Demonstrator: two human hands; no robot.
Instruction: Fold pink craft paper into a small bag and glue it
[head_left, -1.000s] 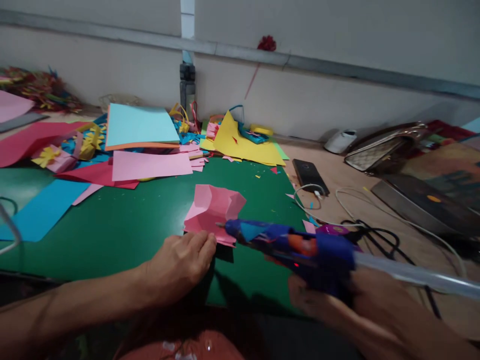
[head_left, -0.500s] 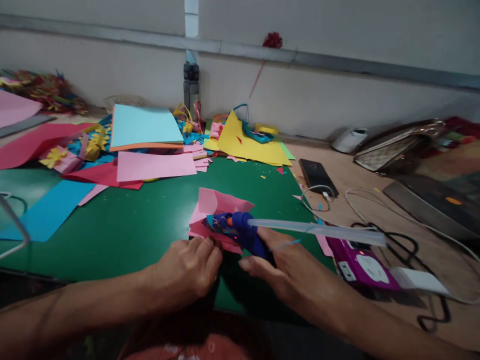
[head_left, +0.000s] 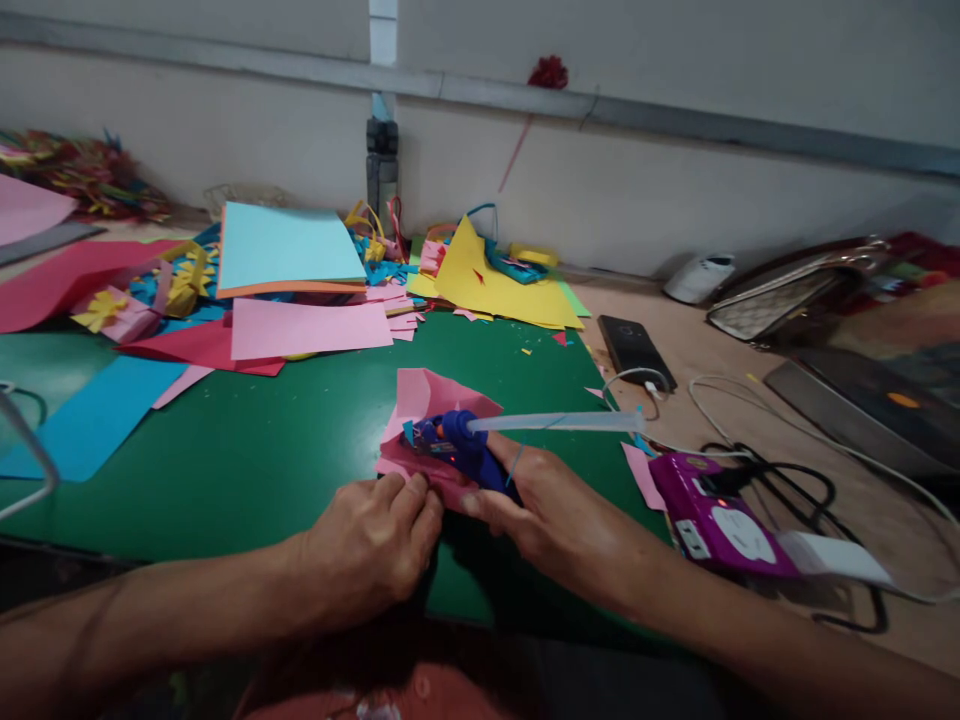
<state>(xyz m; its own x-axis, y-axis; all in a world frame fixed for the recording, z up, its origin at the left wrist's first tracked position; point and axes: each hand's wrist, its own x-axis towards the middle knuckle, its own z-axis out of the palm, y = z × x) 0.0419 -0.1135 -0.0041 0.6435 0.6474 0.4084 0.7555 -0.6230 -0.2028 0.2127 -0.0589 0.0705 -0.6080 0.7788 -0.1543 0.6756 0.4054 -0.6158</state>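
Observation:
Near the front of the green tabletop [head_left: 315,420], a folded piece of pink paper [head_left: 424,395] stands partly open, its sides raised. My left hand [head_left: 382,535] is closed on its near edge, fingers curled. In my right hand [head_left: 544,500] is a blue glue gun [head_left: 469,447], gripped by its handle. Its nozzle end points left into the folded paper, and the tip is hidden there. A long translucent glue stick [head_left: 562,422] sticks out of the gun's back toward the right. Thin blue strands hang about the gun and stick.
Coloured paper sheets, including light blue [head_left: 292,245], yellow [head_left: 495,285] and pink [head_left: 311,330], lie along the back. On the right are a black phone [head_left: 636,352], a purple power strip [head_left: 724,515] with cables, and a bag [head_left: 787,295]. A white metal frame [head_left: 30,445] stands at left.
The glue gun and my right hand have moved a little left, deeper into the pink paper. The glue stick's free end has swung left and up. My left hand keeps its place.

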